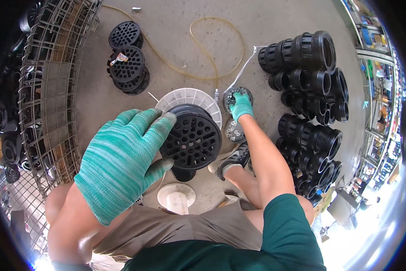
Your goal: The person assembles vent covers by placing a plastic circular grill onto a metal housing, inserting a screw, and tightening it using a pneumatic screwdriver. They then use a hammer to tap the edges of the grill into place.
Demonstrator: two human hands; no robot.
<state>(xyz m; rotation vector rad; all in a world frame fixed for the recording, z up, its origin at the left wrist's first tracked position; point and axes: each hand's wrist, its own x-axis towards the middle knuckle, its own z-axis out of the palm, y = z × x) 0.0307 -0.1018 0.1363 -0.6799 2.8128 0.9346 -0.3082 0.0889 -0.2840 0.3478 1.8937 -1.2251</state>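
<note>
A round black drain grate [191, 140] with slots and holes sits on a black fitting in front of me. Behind and partly beneath it is a white ribbed plastic disc [210, 99]. My left hand [121, 153], in a green striped glove, is at the grate's left edge. Its thumb and fingers are apart; whether the fingertips touch the rim cannot be told. To the right, my gloved right hand [240, 105] reaches down into a round container [228, 95] of small parts. Its fingertips are bent inside, and what they pinch is hidden. A second container of small ring-like parts [234, 130] stands nearer me.
More black grates [127, 63] are stacked at the far left. Rows of black pipe fittings [302, 52] lie on the right. A wire cage [54, 86] borders the left side. A yellowish hose [203, 77] curls across the floor; a white spool-like piece [177, 195] stands close to me.
</note>
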